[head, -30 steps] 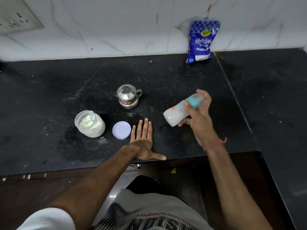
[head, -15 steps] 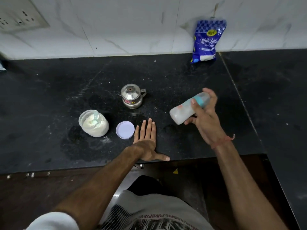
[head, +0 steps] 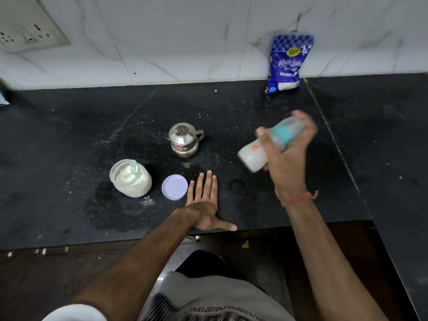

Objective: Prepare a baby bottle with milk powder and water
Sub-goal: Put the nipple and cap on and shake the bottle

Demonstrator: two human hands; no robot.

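My right hand (head: pixel 286 156) grips a baby bottle (head: pixel 253 156) filled with white milk, held tilted in the air above the black counter (head: pixel 69 140), its teal-collared cap end up and to the right, blurred by motion. Flat on the counter near the front edge lies my left hand (head: pixel 205 200), fingers spread and holding nothing. An open glass jar of milk powder (head: pixel 130 181) with a pale scoop inside stands to the left. Its lilac lid (head: pixel 174 187) lies beside my left fingers. A small steel pot (head: pixel 184 140) with a lid stands behind them.
A blue bag of sugar (head: pixel 288 63) leans on the white marble wall at the back right. A switch plate (head: pixel 25 26) is on the wall at top left. Powder specks and damp patches mark the counter. The counter's front edge drops to a dark floor.
The bottle in my right hand has shifted slightly up and to the right and is now motion-blurred. My left hand stays flat in the same spot.
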